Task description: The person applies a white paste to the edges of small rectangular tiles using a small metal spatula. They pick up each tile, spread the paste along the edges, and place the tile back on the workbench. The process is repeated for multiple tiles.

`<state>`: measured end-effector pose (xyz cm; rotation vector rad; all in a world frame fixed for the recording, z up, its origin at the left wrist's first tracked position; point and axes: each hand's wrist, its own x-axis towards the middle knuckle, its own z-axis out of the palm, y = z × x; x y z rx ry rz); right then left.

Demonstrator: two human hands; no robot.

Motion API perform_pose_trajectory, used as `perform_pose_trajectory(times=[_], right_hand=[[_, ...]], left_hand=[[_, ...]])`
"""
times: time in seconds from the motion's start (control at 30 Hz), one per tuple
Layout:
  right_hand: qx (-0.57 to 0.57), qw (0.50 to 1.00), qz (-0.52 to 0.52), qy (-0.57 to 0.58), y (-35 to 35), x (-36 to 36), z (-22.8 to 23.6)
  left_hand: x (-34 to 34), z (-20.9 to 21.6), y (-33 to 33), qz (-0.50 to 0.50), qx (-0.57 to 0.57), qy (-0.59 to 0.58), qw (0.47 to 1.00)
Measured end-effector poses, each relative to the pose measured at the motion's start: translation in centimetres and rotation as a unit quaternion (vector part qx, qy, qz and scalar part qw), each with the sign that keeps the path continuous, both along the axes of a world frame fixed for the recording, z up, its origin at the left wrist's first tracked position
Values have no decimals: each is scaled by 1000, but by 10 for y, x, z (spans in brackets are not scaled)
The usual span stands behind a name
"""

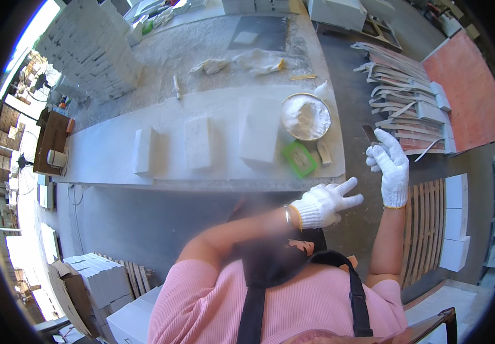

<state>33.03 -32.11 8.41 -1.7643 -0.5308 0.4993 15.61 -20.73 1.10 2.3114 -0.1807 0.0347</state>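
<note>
Blade [368, 134] pinched in right hand [394, 166], left hand [324, 204] empty; step judged tool handling, next move needing steady grip.

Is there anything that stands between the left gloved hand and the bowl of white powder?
Yes: the green rectangular item and a small white piece lie side by side on the table, between the left hand and the bowl. Nothing visible covers the bowl.

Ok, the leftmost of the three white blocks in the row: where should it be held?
Probably across its long sides, around the middle, from above: the leftmost white block looks longer front to back than wide, and the gap before the middle white block leaves room.
</note>
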Motion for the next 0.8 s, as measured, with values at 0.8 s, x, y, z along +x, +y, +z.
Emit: perform_pose_trajectory(times=[0.8], right_hand=[[88,992,-49,74,-30,-30,-45]], left_hand=[[-39,47,37,72,-464,146,871]])
